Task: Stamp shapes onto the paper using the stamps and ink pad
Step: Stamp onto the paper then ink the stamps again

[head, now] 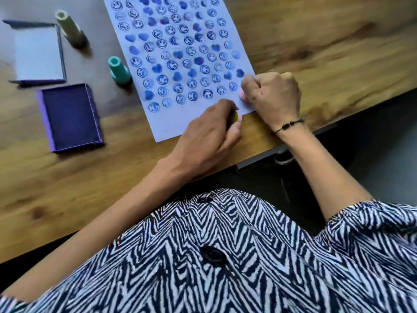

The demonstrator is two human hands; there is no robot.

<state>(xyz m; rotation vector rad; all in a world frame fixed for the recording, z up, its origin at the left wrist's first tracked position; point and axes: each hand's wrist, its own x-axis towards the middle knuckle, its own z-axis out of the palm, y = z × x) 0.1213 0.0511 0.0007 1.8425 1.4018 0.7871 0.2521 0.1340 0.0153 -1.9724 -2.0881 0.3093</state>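
A white paper (171,125) lies on the wooden table, covered with several rows of blue smiley and heart prints. My left hand (209,136) grips a yellow stamp (234,115) and presses it down near the paper's bottom right corner. My right hand (273,96) is closed on a pink stamp (242,96) at the paper's right edge; only a sliver of it shows. The open purple ink pad (71,117) sits to the left of the paper.
A teal stamp (119,71) and an olive stamp (68,27) stand left of the paper. The ink pad's lid (38,51) lies at far left. The table's front edge (259,152) runs just below my hands.
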